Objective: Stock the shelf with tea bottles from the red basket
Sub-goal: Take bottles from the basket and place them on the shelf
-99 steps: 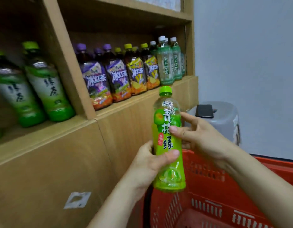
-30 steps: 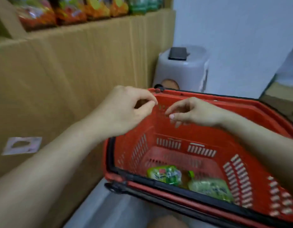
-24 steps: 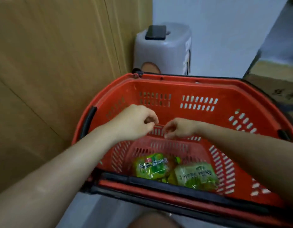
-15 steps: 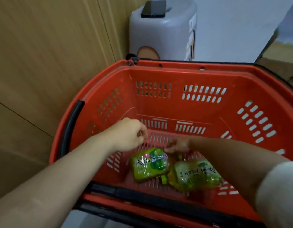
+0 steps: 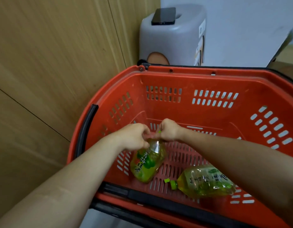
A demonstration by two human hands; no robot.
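Both the left hand [image 5: 134, 137] and right hand [image 5: 169, 130] pinch the neck of a green tea bottle [image 5: 147, 162], whose body hangs toward the red basket [image 5: 208, 83] floor.

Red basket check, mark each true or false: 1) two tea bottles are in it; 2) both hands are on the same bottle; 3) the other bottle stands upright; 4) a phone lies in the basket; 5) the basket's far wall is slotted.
1) True: two green tea bottles are in the red basket.
2) True: the left hand and right hand grip the neck end of the left bottle.
3) False: the second bottle lies on its side, green cap pointing left.
4) False: the phone rests on the grey stool behind the basket.
5) True.
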